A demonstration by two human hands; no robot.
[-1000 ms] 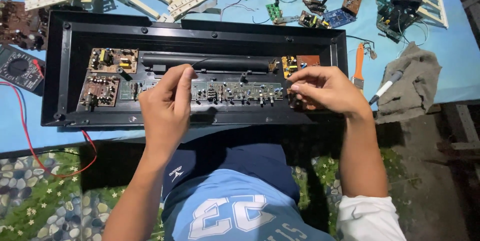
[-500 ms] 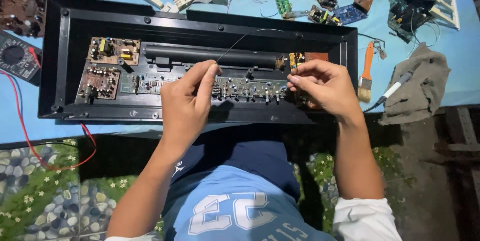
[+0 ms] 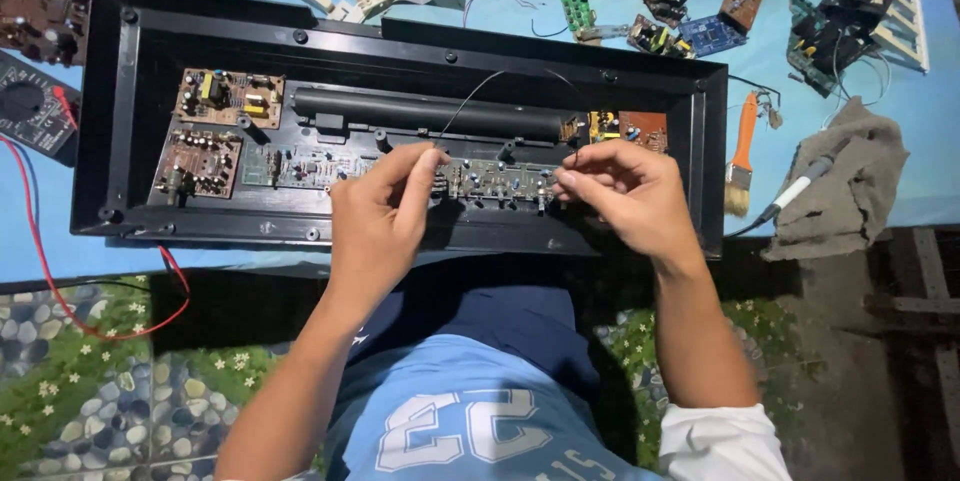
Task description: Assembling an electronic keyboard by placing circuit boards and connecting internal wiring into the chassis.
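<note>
Already the long black case [image 3: 400,41] lies opened up on the blue table [image 3: 900,141], its insides bare, so the opening work looks done. What seems to be in hand, as I judge it, is the seating or lifting of the narrow circuit board [image 3: 495,181] that runs along the near middle of the case. The left hand [image 3: 375,226] pinches the board's left end between thumb and fingers. The right hand [image 3: 625,196] has its fingertips closed on the right end. Both hands grip it; neither is open. Whether the board is screwed down cannot be told.

Counting inside the case: one black tube [image 3: 430,113] along the far side, two brown boards [image 3: 228,98] stacked at the left, one pale board just right of them, one small orange board [image 3: 630,128] at the right end, and the long board in the hands. A thin black wire [image 3: 470,99] arcs over the tube.

Outside: one meter [image 3: 30,101] at far left with a red lead [image 3: 45,261], one brush with an orange handle [image 3: 741,146], and one grey rag [image 3: 840,191] with a pen-like tool on it at the right. Several loose small boards and white plastic frames lie along the far edge, too jumbled to count exactly.
</note>
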